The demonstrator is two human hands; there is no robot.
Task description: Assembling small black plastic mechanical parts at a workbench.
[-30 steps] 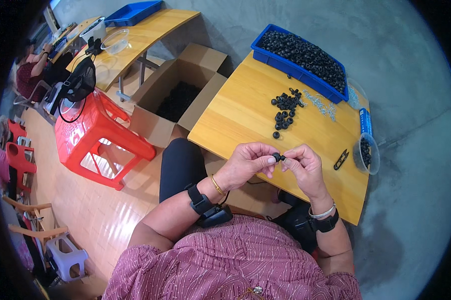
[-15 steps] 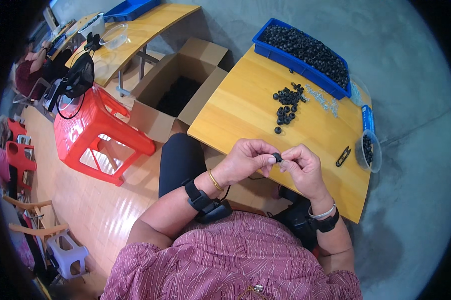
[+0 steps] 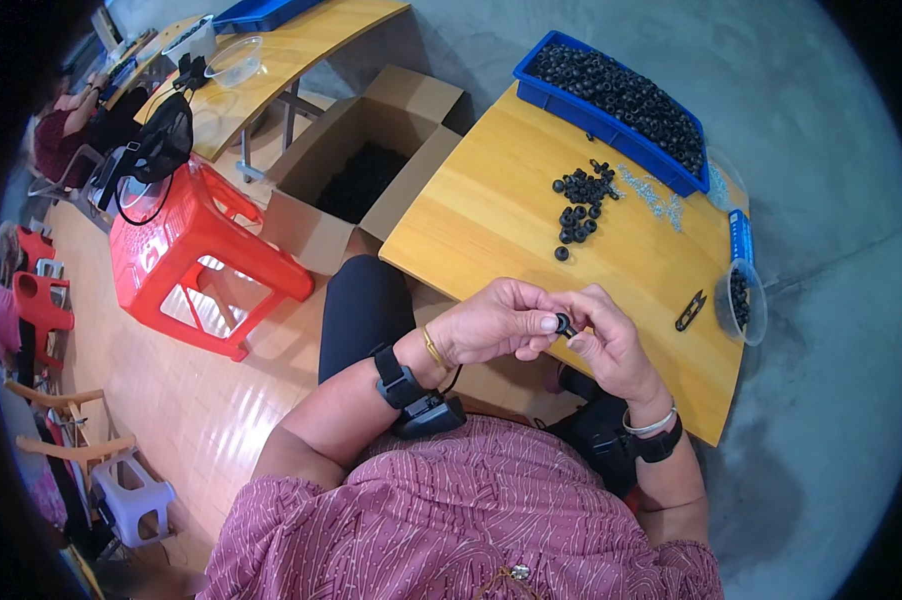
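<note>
Between both hands, over the near edge of the table, is a small round black part (image 3: 564,323). My left hand (image 3: 501,320) pinches it with thumb and forefinger. From the other side my right hand (image 3: 609,340) grips it with thumb and fingers; its exact shape is partly hidden by the fingertips. Beyond the hands, a loose group of similar black parts (image 3: 577,215) lies on the yellow table (image 3: 471,220), with small clear pieces (image 3: 653,195) scattered beside them. Black thread snips (image 3: 690,311) lie to the right of my right hand.
A blue tray (image 3: 611,122) heaped with black parts stands at the table's far edge. At the right edge are a clear tub (image 3: 754,318) and a blue box (image 3: 740,238). An open carton (image 3: 316,237) and a red stool (image 3: 186,260) stand left. Another person (image 3: 63,130) sits far left.
The right hand's fingers have shifted inward and over the black part, which has turned so its ring-like end shows. The left hand keeps its pinch. The view has shifted slightly.
</note>
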